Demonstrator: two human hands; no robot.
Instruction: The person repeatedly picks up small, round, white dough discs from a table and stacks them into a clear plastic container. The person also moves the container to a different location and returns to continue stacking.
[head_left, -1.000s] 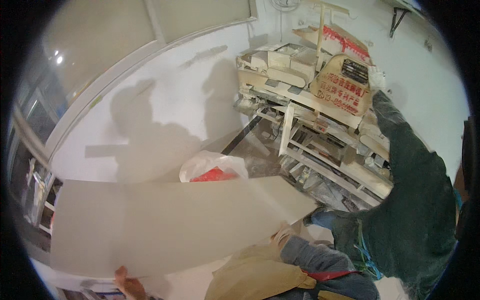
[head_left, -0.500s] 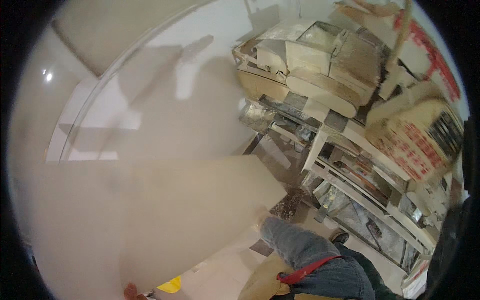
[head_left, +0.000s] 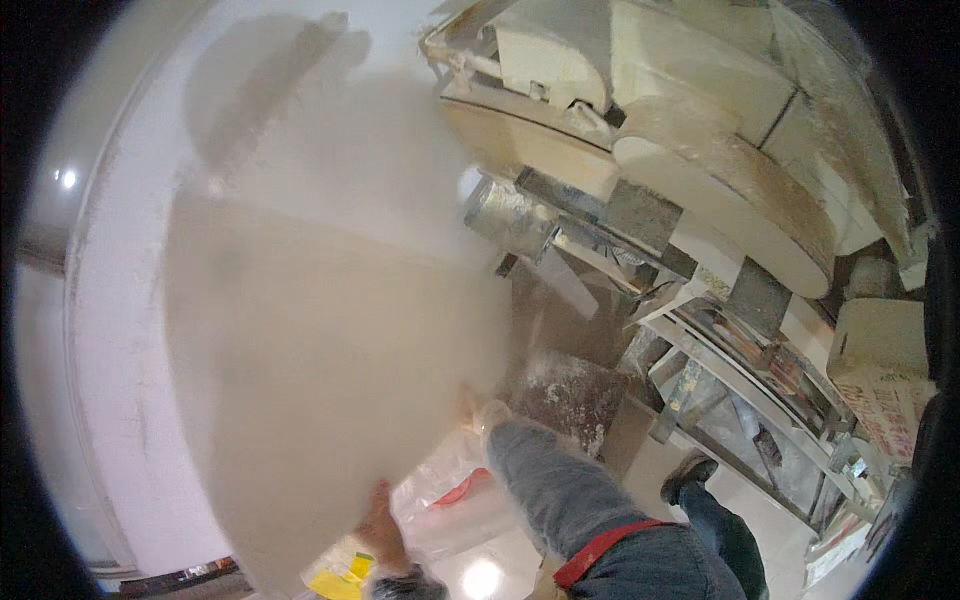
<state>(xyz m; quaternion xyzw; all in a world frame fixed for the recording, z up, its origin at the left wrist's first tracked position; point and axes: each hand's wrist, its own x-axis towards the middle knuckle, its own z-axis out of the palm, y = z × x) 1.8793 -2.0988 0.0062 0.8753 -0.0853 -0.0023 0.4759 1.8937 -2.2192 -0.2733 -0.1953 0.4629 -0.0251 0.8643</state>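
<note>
A large flat beige board [head_left: 320, 360], somewhat blurred, spreads across the left and middle of the head view. At its lower right edge, my left hand [head_left: 382, 525] grips with fingers along the rim. Farther along the same edge, my right hand [head_left: 470, 408] holds the board too; part of this hand is smeared and its fingertips are hidden. The right arm wears a blue-grey sleeve.
Behind the board stands a white wall [head_left: 130, 300]. A dusty beige machine [head_left: 720, 150] on a metal frame fills the upper right. A brown dusty panel [head_left: 575, 400], clear plastic sheeting [head_left: 450, 500] and a yellow item [head_left: 335, 585] lie low around me.
The board has tilted and its left end has come away from the left rim of the view. My left hand shows higher and more to the right. The machine looks larger and nearer.
</note>
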